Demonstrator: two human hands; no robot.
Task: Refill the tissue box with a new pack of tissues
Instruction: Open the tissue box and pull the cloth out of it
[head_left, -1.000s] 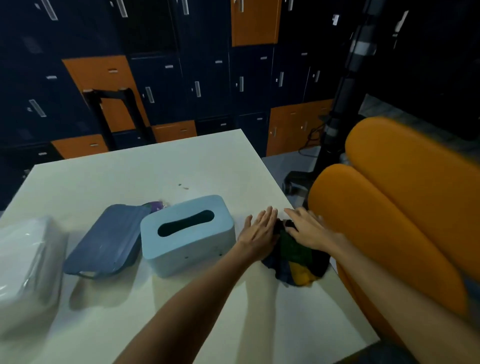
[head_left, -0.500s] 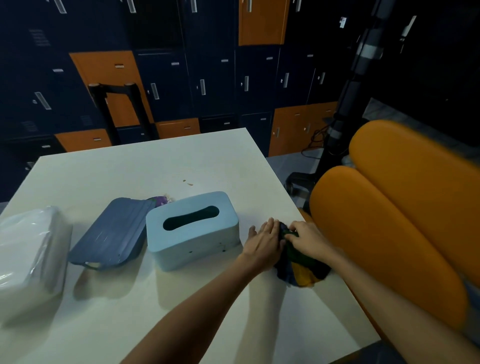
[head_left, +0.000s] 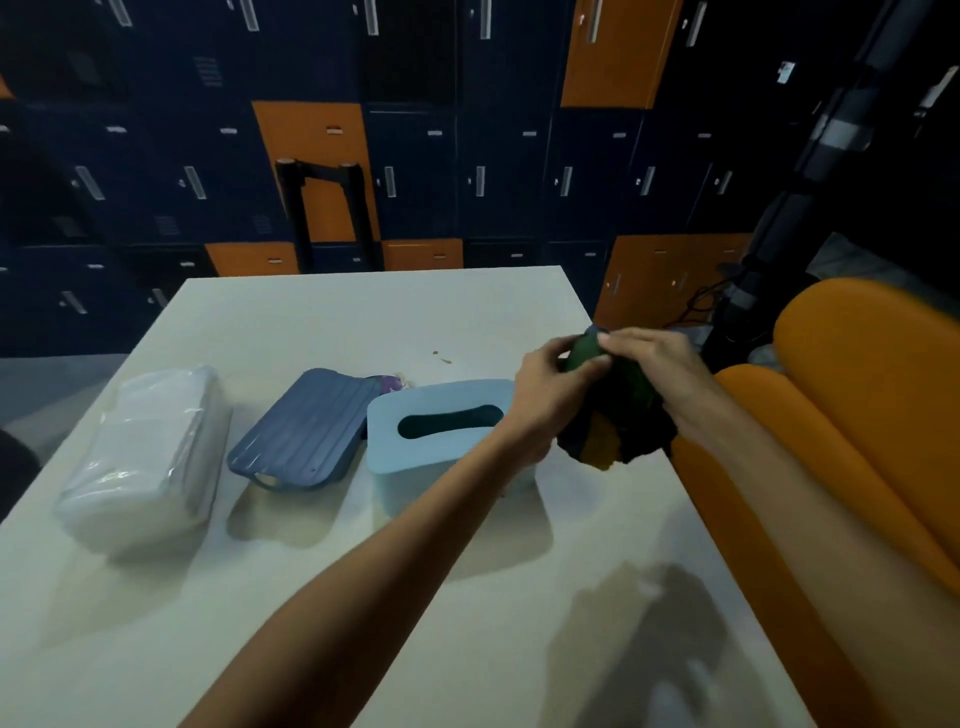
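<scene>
Both hands are busy at the right edge of the worktop (head_left: 363, 322): the left hand (head_left: 545, 395) and the right hand (head_left: 649, 358) each pinch the dark cloth (head_left: 618, 415), holding it bunched and clear of the surface, so neither grip is free. The tissue box (head_left: 441, 441) sits just left of the left hand, slot up, its long axis running left to right. Beside it lies a dark blue panel (head_left: 306, 426), probably the box's base. The pack of tissues (head_left: 145, 457) lies well apart at the far left, beyond both, still wrapped, its long axis running near to far. The left hand is the nearer one to reach it.
</scene>
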